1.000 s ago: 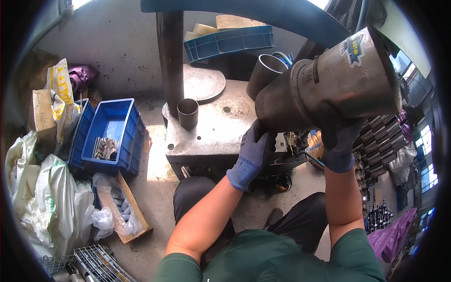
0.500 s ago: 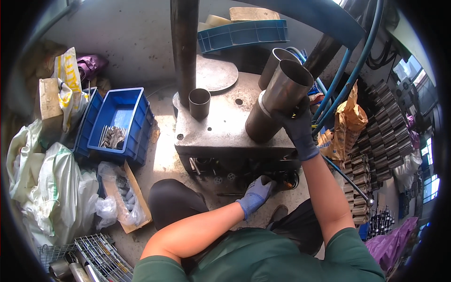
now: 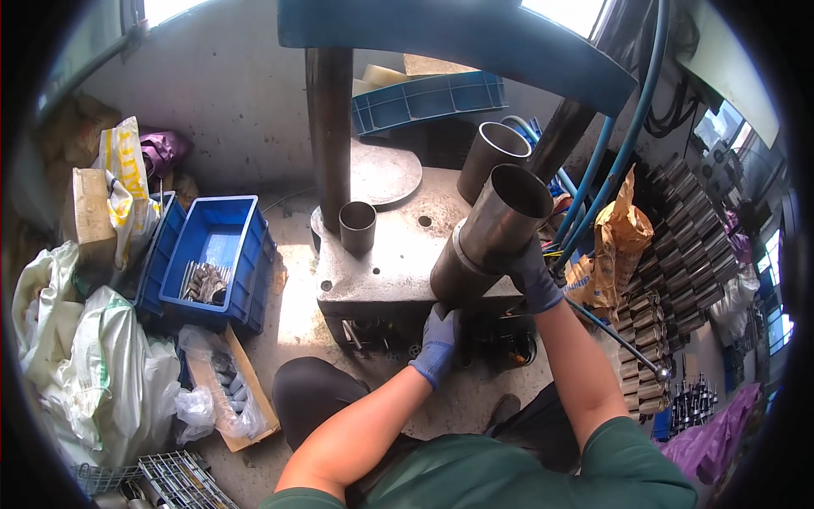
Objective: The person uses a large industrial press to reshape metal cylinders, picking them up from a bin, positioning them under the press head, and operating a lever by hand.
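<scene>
A large metal cylinder (image 3: 487, 233) leans at the front edge of the steel machine table (image 3: 386, 276). It has an open top, a ring round its middle and a darker lower part; whether it is one piece or two I cannot tell. My right hand (image 3: 534, 278), in a dark grey glove, is closed on its right side near the ring. My left hand (image 3: 438, 343), in a blue-grey glove, meets the cylinder's bottom end at the table edge, its fingers bunched and partly hidden. A short tube (image 3: 358, 229) stands to the left, and a wider tube (image 3: 492, 161) stands behind.
Blue hoses (image 3: 593, 182) and a thin lever (image 3: 623, 341) lie to the right, beside stacked metal tubes (image 3: 691, 233). A dark post (image 3: 329, 136) and blue crossbeam (image 3: 458, 38) frame the table. Blue bins (image 3: 246, 246) and white sacks (image 3: 93, 365) are on the left.
The cylinder has come toward me to the table's front edge, my right hand moving with it. My left hand has risen from below the table to the cylinder's bottom end.
</scene>
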{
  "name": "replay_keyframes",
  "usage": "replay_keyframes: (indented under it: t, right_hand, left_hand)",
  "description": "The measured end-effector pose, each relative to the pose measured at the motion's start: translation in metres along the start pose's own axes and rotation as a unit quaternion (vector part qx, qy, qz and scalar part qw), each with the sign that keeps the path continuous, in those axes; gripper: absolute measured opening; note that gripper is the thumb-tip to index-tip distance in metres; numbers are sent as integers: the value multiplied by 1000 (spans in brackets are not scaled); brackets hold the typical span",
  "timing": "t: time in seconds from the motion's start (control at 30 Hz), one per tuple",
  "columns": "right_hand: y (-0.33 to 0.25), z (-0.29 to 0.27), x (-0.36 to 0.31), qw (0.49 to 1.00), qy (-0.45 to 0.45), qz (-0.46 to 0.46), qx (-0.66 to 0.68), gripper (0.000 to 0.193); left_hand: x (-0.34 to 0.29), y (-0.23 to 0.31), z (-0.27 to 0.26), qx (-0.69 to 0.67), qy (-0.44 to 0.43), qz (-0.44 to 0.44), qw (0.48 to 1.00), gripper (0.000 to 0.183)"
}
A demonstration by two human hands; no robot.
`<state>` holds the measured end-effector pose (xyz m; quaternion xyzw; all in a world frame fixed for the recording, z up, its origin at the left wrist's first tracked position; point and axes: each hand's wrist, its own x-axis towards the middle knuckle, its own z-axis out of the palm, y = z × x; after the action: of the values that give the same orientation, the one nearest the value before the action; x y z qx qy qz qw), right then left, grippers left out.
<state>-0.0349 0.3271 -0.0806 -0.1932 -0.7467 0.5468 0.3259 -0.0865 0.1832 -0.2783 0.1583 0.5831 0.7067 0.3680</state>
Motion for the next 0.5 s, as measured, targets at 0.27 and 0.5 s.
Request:
replay_keyframes:
  t: [0.27, 0.5]
  right_hand:
    - [47, -15, -74, 949, 69, -139, -275, 112]
    - [34, -28, -97, 933, 134, -188, -275, 108]
  left_hand:
    - [-14, 9, -20, 41, -27, -39, 998, 33]
    - [-33, 44, 1, 141, -31, -14, 989, 31]
